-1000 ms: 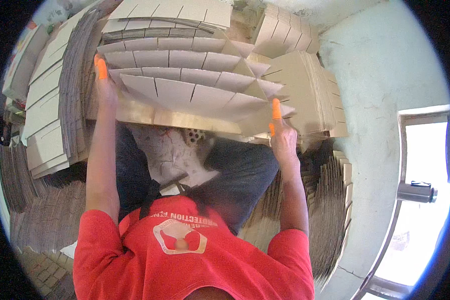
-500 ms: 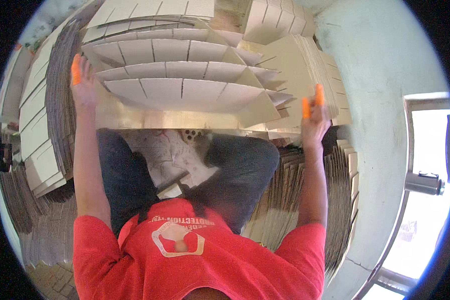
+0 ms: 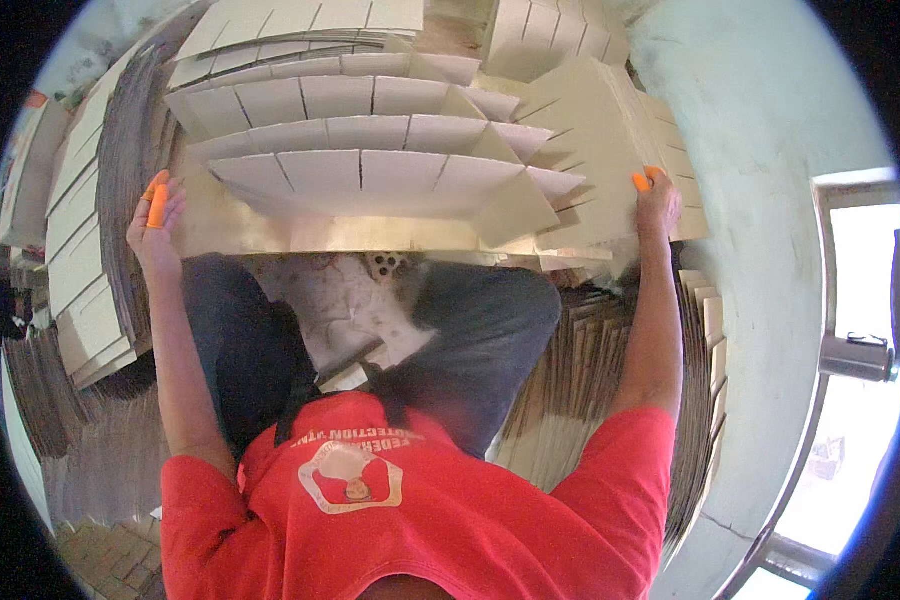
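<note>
Nearby, cardboard stacks (image 3: 595,140) beside slotted partition (image 3: 400,175)

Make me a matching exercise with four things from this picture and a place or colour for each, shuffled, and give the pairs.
Things
1. left hand
2. slotted cardboard dividers
3. shirt
4. right hand

Places and colours
A. red
B. nearest the right-side stack
C. nearest the left-side stack
D. in rows between the two stacks

Pairs: 1-C, 2-D, 3-A, 4-B

left arm (image 3: 182,360) extended | left fingers (image 3: 157,206) loosely bent | right arm (image 3: 660,325) extended | right fingers (image 3: 654,175) curled
</note>
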Demonstrator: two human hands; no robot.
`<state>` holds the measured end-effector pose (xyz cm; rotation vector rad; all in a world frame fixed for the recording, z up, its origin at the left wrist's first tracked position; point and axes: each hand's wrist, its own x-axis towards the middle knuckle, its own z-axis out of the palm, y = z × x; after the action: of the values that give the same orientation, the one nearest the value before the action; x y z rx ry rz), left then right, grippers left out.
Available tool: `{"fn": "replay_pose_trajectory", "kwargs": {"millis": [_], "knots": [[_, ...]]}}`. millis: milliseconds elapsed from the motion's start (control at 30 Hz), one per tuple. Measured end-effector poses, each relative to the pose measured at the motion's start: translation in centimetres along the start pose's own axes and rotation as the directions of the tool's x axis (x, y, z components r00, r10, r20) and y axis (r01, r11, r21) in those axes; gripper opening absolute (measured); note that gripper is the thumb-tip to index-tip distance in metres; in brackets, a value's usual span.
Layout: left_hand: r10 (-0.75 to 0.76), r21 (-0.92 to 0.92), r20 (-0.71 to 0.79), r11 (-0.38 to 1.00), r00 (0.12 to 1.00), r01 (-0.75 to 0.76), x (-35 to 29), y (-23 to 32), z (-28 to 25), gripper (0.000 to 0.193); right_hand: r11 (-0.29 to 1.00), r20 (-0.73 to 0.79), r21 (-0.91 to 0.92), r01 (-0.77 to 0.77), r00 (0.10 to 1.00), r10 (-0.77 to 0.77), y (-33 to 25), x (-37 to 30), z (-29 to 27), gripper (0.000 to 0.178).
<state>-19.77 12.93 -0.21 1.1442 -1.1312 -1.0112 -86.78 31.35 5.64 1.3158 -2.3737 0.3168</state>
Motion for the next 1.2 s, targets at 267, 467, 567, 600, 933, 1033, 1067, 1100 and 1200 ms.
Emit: {"fn": "replay_pose_trajectory", "kwargs": {"millis": [267, 467, 567, 600, 933, 1033, 1067, 1100, 1200], "knots": [[0.123, 0.136, 0.071, 0.982, 0.99, -0.132, -2.3, 1.7, 1.1, 0.035, 0.975, 0.109, -0.22, -0.044, 0.992, 0.069, -3.2, -1.1, -0.6, 0.019], [0.197, 0.229, 0.068, 0.951, 0.978, -0.208, -3.2, 2.6, 2.5, 0.036, 0.974, -0.125, -0.079, -0.213, 0.971, 0.202, -5.1, -0.3, -3.2, 0.018], [0.283, 0.245, 0.101, 0.922, 0.954, -0.3, -3.5, 3.0, 3.4, 0.038, 0.963, -0.223, 0.026, -0.267, 0.938, 0.266, -4.3, 0.8, -4.9, 0.017], [0.303, 0.242, 0.117, 0.915, 0.946, -0.323, -3.6, 3.2, 4.2, 0.039, 0.961, -0.264, 0.065, -0.267, 0.924, 0.275, -3.6, 1.3, -5.6, 0.018], [0.447, 0.387, 0.722, 0.372, 0.528, -0.844, -5.0, 6.8, 15.7, 0.036, 0.687, -0.219, 0.725, 0.054, 0.963, 0.155, -9.3, 3.5, -18.1, 0.03], [0.314, 0.392, 0.793, 0.393, 0.522, -0.832, -4.4, 5.2, 17.2, 0.028, 0.63, -0.157, 0.771, 0.089, 0.986, 0.052, -12.1, 2.5, -19.8, 0.035], [0.302, 0.386, 0.796, 0.412, 0.524, -0.825, -4.4, 5.0, 17.1, 0.025, 0.601, -0.134, 0.793, 0.1, 0.991, 0.012, -12.8, 2.4, -19.5, 0.036], [0.296, 0.364, 0.805, 0.438, 0.515, -0.822, -4.5, 4.9, 17.3, 0.021, 0.583, -0.115, 0.805, 0.105, 0.993, -0.021, -13.4, 2.1, -19.4, 0.037], [0.357, 0.29, 0.795, 0.487, 0.491, -0.824, -5.2, 5.1, 17.3, 0.015, 0.453, -0.062, 0.886, 0.097, 0.994, -0.091, -14.8, 1.4, -18.3, 0.04]]}}
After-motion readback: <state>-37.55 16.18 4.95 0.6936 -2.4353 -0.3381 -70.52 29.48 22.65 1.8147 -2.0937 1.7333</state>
